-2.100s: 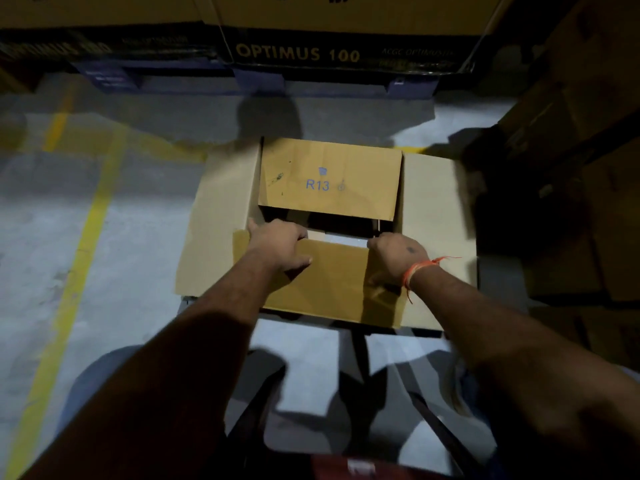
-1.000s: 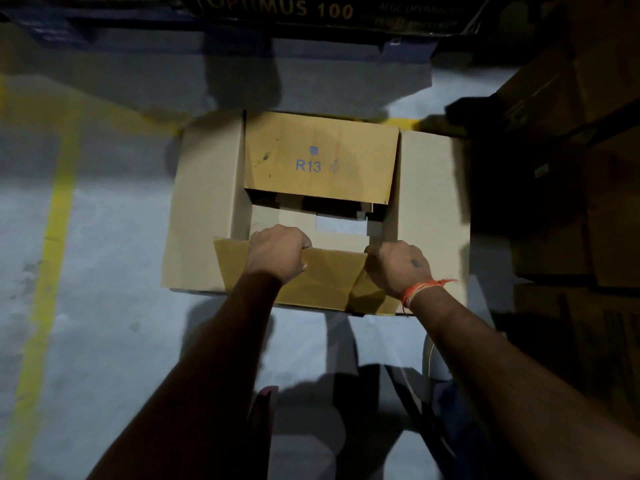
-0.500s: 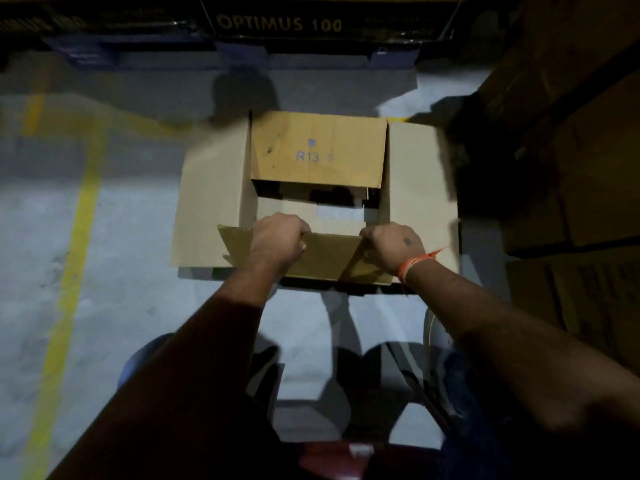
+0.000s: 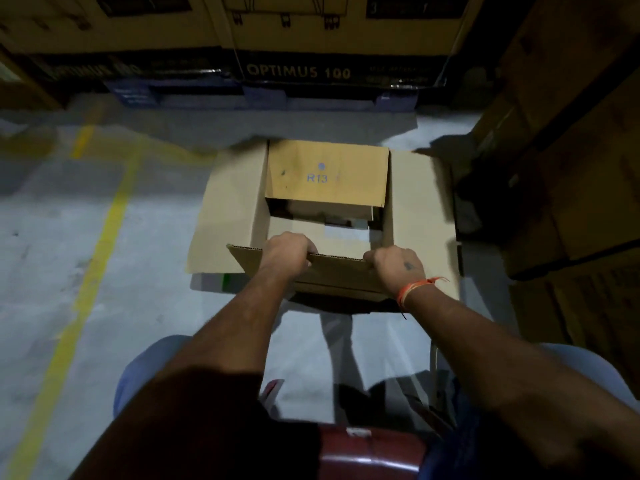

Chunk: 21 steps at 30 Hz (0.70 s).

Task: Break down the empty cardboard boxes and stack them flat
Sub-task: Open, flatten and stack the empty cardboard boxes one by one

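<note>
cardboard box (image 4: pixel 327 174) opens upward, long axis sideways

one open box (image 4: pixel 239 209), two hands (image 4: pixel 287 251) (image 4: pixel 398 268), one orange wristband (image 4: pixel 415 289).

Box (image 4: pixel 327 171) matt brown corrugated cardboard; floor (image 4: pixel 52 220) rough grey concrete; wristband (image 4: pixel 410 289) orange thread.

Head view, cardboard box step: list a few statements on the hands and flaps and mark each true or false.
1. Both hands grip the near flap. True: left hand, right hand.
2. The far flap reads R13. True.
3. The cardboard box already lies flat. False: its opening still shows.
4. An orange thread is on the left wrist. False: the orange thread circles the right wrist.
5. The floor line is yellow. True.
</note>
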Available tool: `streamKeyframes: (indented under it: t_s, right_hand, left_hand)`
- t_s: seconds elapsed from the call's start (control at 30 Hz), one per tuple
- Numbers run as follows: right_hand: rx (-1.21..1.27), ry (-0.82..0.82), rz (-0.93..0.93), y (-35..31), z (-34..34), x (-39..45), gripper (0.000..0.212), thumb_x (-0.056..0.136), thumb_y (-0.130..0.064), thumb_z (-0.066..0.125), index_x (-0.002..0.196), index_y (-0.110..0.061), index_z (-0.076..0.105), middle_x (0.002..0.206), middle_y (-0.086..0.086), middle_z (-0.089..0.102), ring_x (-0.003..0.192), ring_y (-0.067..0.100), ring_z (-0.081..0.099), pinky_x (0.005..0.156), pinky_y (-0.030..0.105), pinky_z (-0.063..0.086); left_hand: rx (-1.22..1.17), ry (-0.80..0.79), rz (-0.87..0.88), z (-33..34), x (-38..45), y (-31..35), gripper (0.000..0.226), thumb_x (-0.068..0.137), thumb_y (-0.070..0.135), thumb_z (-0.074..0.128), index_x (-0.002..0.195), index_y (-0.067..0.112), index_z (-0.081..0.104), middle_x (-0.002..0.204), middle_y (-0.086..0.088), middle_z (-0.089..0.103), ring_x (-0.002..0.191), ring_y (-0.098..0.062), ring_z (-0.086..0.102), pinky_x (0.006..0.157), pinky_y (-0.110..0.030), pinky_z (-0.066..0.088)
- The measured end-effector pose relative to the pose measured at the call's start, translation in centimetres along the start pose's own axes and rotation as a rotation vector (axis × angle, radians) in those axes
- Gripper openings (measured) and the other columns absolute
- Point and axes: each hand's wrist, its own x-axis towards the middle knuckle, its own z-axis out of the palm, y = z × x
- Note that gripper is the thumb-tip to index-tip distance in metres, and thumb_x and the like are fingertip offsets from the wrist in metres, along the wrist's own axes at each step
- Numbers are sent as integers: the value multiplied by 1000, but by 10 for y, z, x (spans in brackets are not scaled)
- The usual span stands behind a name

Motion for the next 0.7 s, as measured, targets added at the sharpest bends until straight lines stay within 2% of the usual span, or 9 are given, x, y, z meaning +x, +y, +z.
streamKeyframes:
  t_s: [0.07,0.23,0.4,0.57,0.7]
  right_hand:
    - [14,-14,13,5,2,-6,31,87,1,57,105,-24,64,102,8,71,97,31,68,85,35,54]
    - [59,-20,4,17,7,-24,36,91,-8,56,119,-29,66,112,6,71,105,31,67,85,34,49]
    - [102,-98,57,9,8,-2,36,88,-2,52,111,-25,69,118,9,70,108,33,65,90,40,48]
    - [86,-218,117,1,5,36,41,90,-2,53,128,-15,62,128,13,63,115,38,61,91,50,47]
    - [96,-274,57,11,-2,35,41,88,-9,58,127,-19,63,121,10,66,111,35,63,90,45,52]
  left_hand:
    - [-20,-20,18,3,-5,7,19,89,23,74,105,32,78,101,4,76,98,-21,68,87,-34,56]
    - [-82,-91,10,13,-17,20,34,83,12,67,102,38,79,98,6,78,95,-20,71,85,-35,58]
    - [-77,-214,5,14,3,20,36,86,13,70,109,40,78,108,4,77,103,-20,69,91,-36,57]
    - [24,-297,7,18,40,35,37,83,11,59,108,31,78,107,-2,73,100,-27,66,81,-33,53]
    - [25,-372,28,10,45,35,38,83,12,60,102,41,78,97,5,72,93,-22,66,74,-30,50]
